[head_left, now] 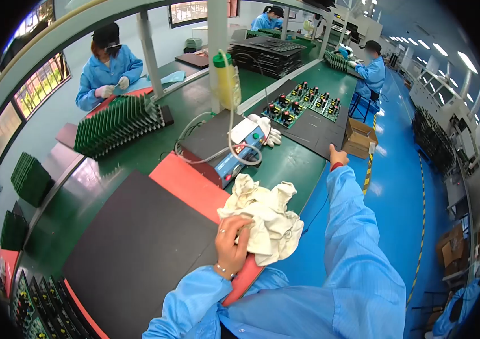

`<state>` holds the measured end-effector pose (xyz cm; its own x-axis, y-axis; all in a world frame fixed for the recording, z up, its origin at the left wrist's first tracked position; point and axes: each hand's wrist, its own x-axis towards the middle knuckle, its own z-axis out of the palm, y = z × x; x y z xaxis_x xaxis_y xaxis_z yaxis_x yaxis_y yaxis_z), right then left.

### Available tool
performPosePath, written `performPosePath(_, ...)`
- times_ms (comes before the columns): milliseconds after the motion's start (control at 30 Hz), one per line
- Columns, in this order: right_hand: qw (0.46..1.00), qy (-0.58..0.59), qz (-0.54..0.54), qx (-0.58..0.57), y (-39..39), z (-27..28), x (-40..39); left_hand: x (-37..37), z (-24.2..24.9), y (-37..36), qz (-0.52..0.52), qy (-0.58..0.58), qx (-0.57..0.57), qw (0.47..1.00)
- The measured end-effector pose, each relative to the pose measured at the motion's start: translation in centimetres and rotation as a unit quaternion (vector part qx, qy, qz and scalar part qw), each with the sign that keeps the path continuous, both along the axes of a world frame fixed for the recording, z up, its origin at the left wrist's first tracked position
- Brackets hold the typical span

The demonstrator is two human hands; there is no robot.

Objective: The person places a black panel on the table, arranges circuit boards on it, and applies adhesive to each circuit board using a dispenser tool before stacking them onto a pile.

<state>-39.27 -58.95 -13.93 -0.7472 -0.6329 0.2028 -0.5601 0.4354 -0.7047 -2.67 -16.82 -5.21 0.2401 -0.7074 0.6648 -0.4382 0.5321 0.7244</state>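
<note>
Workbench (155, 144), green-topped; items listed from the near edge outward.

1. Left hand (232, 242): fingers curled down onto the cream cloth (265, 217), pinning its near fold against the bench's near edge, apparently to keep it from sliding off.
2. Cream cloth: bunched heap lying across the red mat (186, 183) at that edge, partly overhanging it.
3. Black mat (138, 243): large, flat, just left of the hand, beside the red mat.
4. Right hand (338, 155): arm stretched out along the aisle side, hand at the bench edge farther on; fingers folded, thumb raised; whether it grips anything cannot be told.
5. Blue control box (239, 161): mid-bench beyond the cloth, tubing looped over it, probably fed from the bottle (226, 79) hung on the post above.
6. White gloves (269, 133): laid beside the box.
7. Circuit boards (302, 101): rows on a dark tray farther along.
8. Green board rack (116, 121): far side, left.
9. Co-worker in blue coat (107, 70): seated opposite; two more at the far end.
</note>
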Motion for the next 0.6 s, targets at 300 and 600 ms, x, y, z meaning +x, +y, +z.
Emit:
performPosePath(300, 0.898, 0.244, 0.357, 0.083, 5.9, 8.7, 1.3, -1.9, 3.5, -0.6, 0.073, -0.157, -0.048, 0.984)
performPosePath(600, 0.923, 0.180, 0.325, 0.102, 5.9, 7.0, 0.3, -6.0, 6.2, -11.3, -0.099, -0.321, 0.096, 0.937)
